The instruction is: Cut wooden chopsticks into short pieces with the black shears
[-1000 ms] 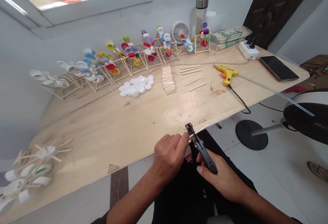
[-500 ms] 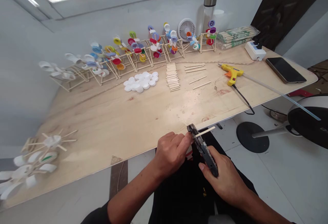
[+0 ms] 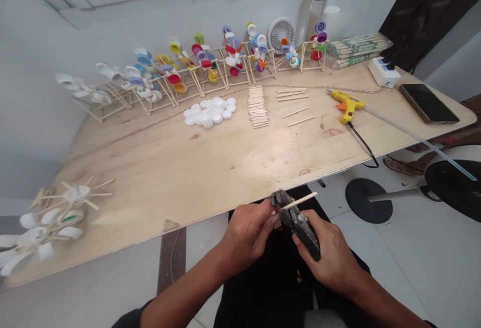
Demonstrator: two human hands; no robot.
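Left hand: your left hand [image 3: 248, 233] is closed in a pinch, thumb against fingertips, on the near end of the stick [image 3: 300, 200].
Right hand: your right hand [image 3: 332, 255] is curled tight round the handles of the cutter [image 3: 296, 223]; the dark tool points up and away from you.
Stick: thin pale wood, held over your lap just below the edge of the table [image 3: 210, 162]; it crosses the cutter's head, and its far end pokes free to the right.
Cutter's head: blurred; whether it bites the stick cannot be told.
Handling: the stick looks light, stiff and brittle; it would likely snap or splinter if bent; slim and smooth, it may roll in a loose pinch; the firm hold is close beside the cutter's head, where you have it.
On the table: white caps [image 3: 210, 112] in a cluster; a pile [image 3: 257, 107] of cut sticks just beside them; a yellow glue gun [image 3: 347, 105] and a phone [image 3: 428, 103] further right; a row of cap-and-stick models [image 3: 203, 67] along the wall.
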